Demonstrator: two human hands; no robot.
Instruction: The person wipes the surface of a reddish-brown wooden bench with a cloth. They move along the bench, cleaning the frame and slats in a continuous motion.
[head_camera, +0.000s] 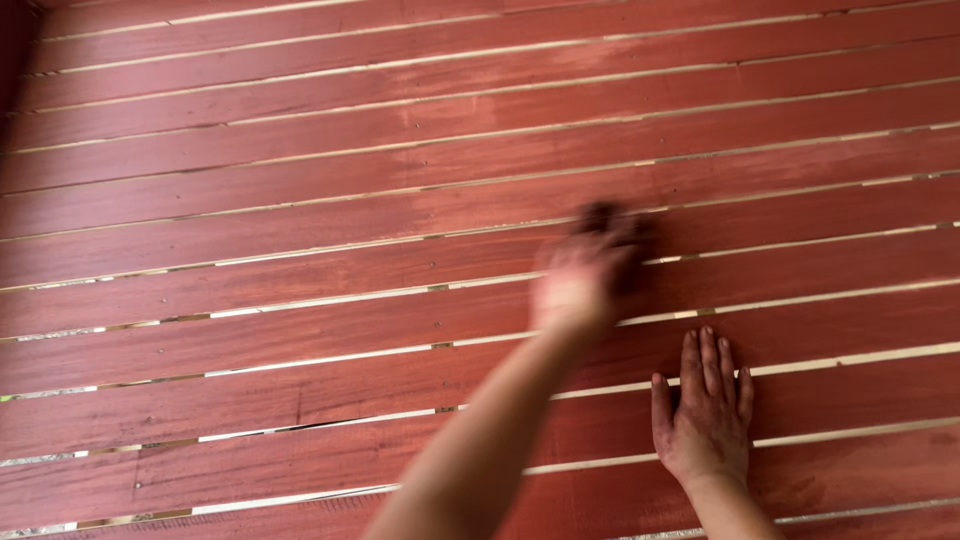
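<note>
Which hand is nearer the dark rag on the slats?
Left. The left hand is blurred and grips the dark rag at its fingertips; the right hand lies flat on the red slats, nearer the camera.

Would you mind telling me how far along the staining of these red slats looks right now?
Most of the slatted wood surface already carries an even red-brown coat. In hand: the left hand, motion-blurred, presses a dark rag onto a slat, while the right hand lies flat on the boards. Left: a paler, patchy area near the upper middle looks thinner and may want another pass.
</note>
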